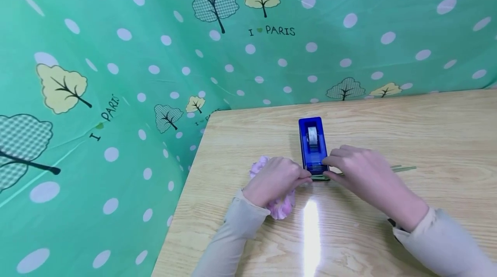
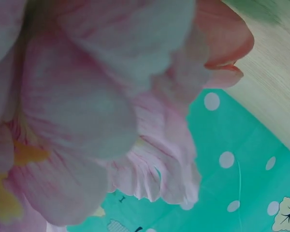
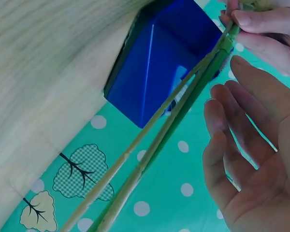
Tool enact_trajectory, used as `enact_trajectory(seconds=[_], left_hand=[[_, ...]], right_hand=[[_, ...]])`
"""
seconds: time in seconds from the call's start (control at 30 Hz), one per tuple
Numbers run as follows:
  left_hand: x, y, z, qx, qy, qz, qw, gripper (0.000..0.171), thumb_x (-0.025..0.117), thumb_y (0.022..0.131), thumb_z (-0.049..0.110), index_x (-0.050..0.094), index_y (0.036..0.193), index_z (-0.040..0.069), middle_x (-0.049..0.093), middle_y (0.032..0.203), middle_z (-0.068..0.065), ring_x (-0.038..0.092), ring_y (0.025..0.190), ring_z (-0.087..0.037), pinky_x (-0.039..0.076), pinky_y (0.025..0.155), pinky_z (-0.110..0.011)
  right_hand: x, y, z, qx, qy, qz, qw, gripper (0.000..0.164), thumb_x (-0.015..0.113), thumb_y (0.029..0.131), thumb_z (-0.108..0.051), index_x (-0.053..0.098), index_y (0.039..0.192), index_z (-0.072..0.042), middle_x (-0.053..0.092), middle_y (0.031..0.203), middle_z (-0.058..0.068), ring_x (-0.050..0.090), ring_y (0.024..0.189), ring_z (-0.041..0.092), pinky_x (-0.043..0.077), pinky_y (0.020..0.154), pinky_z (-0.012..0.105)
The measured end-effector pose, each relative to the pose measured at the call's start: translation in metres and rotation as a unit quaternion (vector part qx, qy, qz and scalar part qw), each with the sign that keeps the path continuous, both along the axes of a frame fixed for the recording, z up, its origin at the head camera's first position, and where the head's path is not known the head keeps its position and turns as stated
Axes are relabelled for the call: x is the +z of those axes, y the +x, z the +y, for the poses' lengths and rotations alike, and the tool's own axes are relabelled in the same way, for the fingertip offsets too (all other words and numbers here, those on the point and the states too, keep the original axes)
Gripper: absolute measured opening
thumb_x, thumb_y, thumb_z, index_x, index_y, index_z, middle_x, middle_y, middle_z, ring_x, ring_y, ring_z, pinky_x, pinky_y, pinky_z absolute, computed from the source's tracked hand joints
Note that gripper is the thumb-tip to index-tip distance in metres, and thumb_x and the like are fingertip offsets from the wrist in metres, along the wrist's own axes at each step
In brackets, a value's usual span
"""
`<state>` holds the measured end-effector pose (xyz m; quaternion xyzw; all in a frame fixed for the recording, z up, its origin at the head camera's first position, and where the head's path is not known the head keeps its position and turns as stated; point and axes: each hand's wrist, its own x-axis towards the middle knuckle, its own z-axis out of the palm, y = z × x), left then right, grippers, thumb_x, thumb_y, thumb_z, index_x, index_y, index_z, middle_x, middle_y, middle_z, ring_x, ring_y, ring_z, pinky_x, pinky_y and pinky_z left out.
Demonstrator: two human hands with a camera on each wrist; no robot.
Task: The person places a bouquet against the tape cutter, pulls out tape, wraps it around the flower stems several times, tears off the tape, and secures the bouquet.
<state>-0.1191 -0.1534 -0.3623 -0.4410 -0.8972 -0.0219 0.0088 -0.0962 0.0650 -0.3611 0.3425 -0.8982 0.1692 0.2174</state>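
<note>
The left hand (image 1: 277, 177) pinches a few thin green stems (image 1: 404, 168) just in front of a blue tape dispenser (image 1: 315, 155). Pink-lilac flowers (image 1: 281, 209) at the stems' other end lie beneath that hand and fill much of the left wrist view, where yellow centres show. At the dispenser's front right corner is the right hand (image 1: 361, 171), its thumb and forefinger tips apart. The right wrist view shows its fingers loosely bent beside the stems, not wrapped round them. Whether a fingertip touches tape I cannot tell.
A roll of clear tape (image 1: 312, 135) sits inside the dispenser. The wooden table (image 1: 438, 130) meets a green dotted cloth (image 1: 330, 22) behind and on the left. Bright glare (image 1: 312, 234) crosses the tabletop in front of the hands.
</note>
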Motion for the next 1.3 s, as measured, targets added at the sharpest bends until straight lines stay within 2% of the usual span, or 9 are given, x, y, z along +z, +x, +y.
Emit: enact_trajectory(seconds=[0.2, 0.4, 0.77, 0.97, 1.3], left_hand=[[-0.001, -0.001, 0.003, 0.003, -0.011, -0.001, 0.9999, 0.022, 0.064, 0.096, 0.035, 0.074, 0.081, 0.022, 0.051, 0.057, 0.015, 0.042, 0.049, 0.002, 0.038, 0.051, -0.012], [-0.004, -0.001, 0.002, 0.004, -0.009, 0.004, 0.9999, 0.024, 0.064, 0.096, 0.035, 0.071, 0.077, 0.022, 0.051, 0.056, 0.016, 0.041, 0.048, 0.003, 0.037, 0.051, -0.011], [-0.005, -0.001, 0.004, -0.001, 0.0, 0.018, 0.9998, 0.024, 0.064, 0.097, 0.034, 0.071, 0.078, 0.021, 0.052, 0.057, 0.015, 0.04, 0.049, 0.002, 0.035, 0.048, -0.012], [-0.005, 0.0, 0.003, 0.002, 0.003, 0.026, 0.9997, 0.024, 0.063, 0.098, 0.034, 0.069, 0.078, 0.023, 0.05, 0.057, 0.015, 0.04, 0.048, 0.002, 0.034, 0.047, -0.011], [-0.004, 0.001, 0.004, -0.002, 0.012, 0.038, 0.9992, 0.026, 0.063, 0.097, 0.035, 0.065, 0.074, 0.024, 0.051, 0.057, 0.015, 0.041, 0.048, 0.002, 0.036, 0.047, -0.014]], right_hand=[[-0.007, -0.005, -0.002, 0.002, -0.003, 0.019, 1.0, 0.024, 0.089, 0.07, -0.019, 0.076, 0.088, -0.013, 0.069, 0.08, -0.003, 0.062, 0.065, 0.011, 0.05, 0.049, 0.026], [-0.013, -0.008, -0.005, 0.02, -0.013, 0.035, 0.999, 0.026, 0.091, 0.068, -0.016, 0.076, 0.09, -0.011, 0.069, 0.083, 0.0, 0.065, 0.067, 0.013, 0.051, 0.05, 0.026], [-0.015, -0.006, -0.005, 0.016, -0.017, 0.019, 1.0, 0.016, 0.083, 0.077, -0.007, 0.075, 0.09, -0.012, 0.065, 0.083, -0.003, 0.058, 0.066, 0.009, 0.05, 0.051, 0.025], [-0.015, -0.005, -0.005, 0.013, -0.03, 0.004, 0.999, 0.018, 0.084, 0.076, -0.005, 0.077, 0.092, -0.01, 0.068, 0.085, -0.002, 0.064, 0.07, 0.011, 0.055, 0.057, 0.028], [-0.012, -0.005, -0.005, 0.01, -0.075, 0.02, 0.997, 0.015, 0.083, 0.074, -0.005, 0.078, 0.088, -0.008, 0.073, 0.084, 0.001, 0.07, 0.072, 0.014, 0.058, 0.058, 0.03]])
